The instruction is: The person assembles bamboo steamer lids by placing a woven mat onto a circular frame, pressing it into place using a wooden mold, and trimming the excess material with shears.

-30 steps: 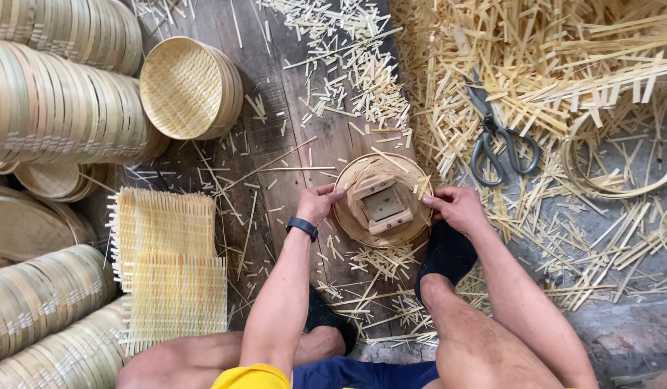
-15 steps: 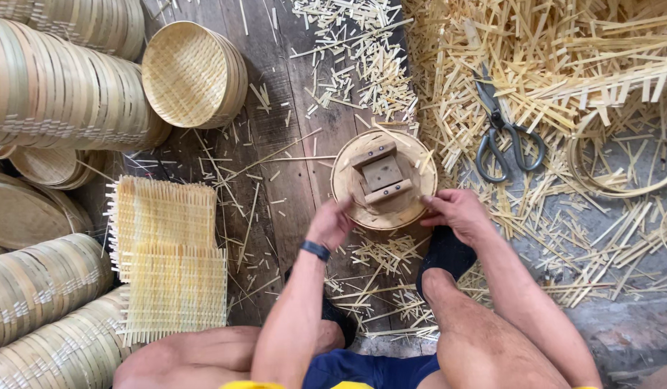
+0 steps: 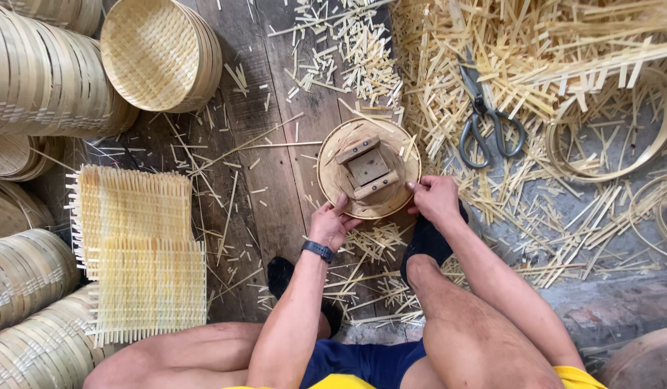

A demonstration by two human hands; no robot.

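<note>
- We sit on the wooden floor [image 3: 276,180] with a round bamboo frame [image 3: 369,169] lying flat just in front of our feet; a small wooden block [image 3: 367,167] sits in its middle, between two short wooden bars.
- Our left hand [image 3: 330,225] rests at the near left edge of the frame; the fingers [image 3: 340,204] are together and pressed against the rim, not closed around it.
- Our right hand [image 3: 434,198] holds the near right edge; the thumb lies on top and the other fingers curl down behind the rim, so it seems clamped on the frame, but the underside is hidden.
- We judge that the step is to seat or turn the frame; to do it well we should keep both hands opposite each other, press evenly, and keep the frame flat so that the block stays centred.
- A pair of scissors [image 3: 484,119] lies to the right on a heap of bamboo strips [image 3: 535,50]; two woven mats [image 3: 142,252] lie to the left, well apart from the hands; a shallow woven basket [image 3: 157,54] leans against stacks of bamboo hoops [image 3: 38,72].
</note>
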